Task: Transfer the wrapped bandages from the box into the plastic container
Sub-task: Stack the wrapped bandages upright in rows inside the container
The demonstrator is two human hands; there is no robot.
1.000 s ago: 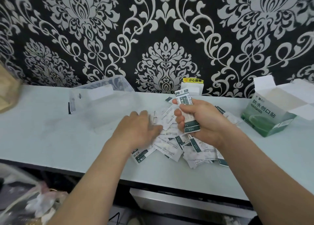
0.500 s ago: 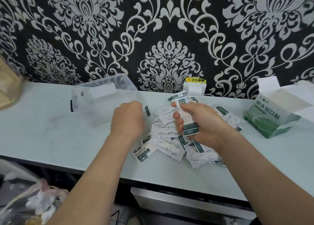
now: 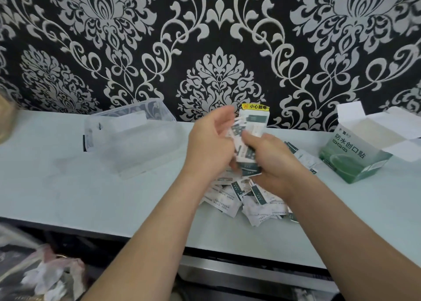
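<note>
Head camera showed the right hand (image 3: 273, 164), grip curled round an upright stack of wrapped bandages (image 3: 248, 136), and the left hand (image 3: 209, 146) touching it, grip loosely spread. Loose bandages (image 3: 230, 200) lay heaped on the tabletop (image 3: 68, 198) beneath, between the plastic container (image 3: 127, 139) and the open green box (image 3: 350, 155).

black damask wallpaper (image 3: 218, 50), pale tabletop (image 3: 57, 187)

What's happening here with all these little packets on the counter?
A person's right hand grips a stack of wrapped bandages above the loose pile on the table. The left hand is up against that stack; blur hides whether it pinches a packet. The green box lies open at the right. The plastic container sits at the left, with no bandages visibly in it.
</note>
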